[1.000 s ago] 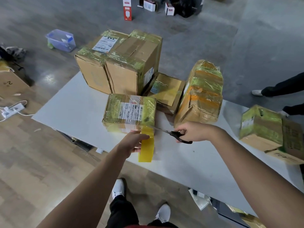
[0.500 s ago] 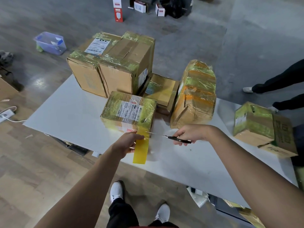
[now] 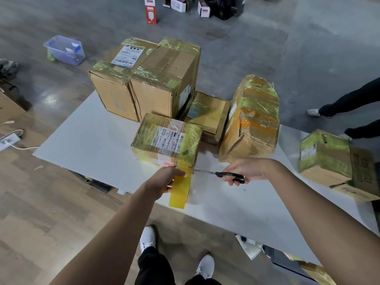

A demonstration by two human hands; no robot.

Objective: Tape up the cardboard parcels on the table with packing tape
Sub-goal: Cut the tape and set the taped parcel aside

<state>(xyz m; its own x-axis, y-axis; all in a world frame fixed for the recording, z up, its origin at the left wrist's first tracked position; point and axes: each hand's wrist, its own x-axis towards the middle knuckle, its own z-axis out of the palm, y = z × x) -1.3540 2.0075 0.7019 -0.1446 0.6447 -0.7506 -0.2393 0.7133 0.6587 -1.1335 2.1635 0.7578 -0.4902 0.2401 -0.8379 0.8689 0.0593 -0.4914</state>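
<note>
Between the two hands, scissors (image 3: 218,173) meet the tape strip (image 3: 186,168).
The left hand (image 3: 164,179) grips the tape roll (image 3: 180,191) just short of the parcel (image 3: 166,138). The right hand (image 3: 246,169) clasps the scissor handles (blades nearly closed). A slack strip could fold and stick to itself, and the tips could nick the left fingers.

White table (image 3: 86,140), taped cardboard parcels (image 3: 166,138) clustered on it
</note>
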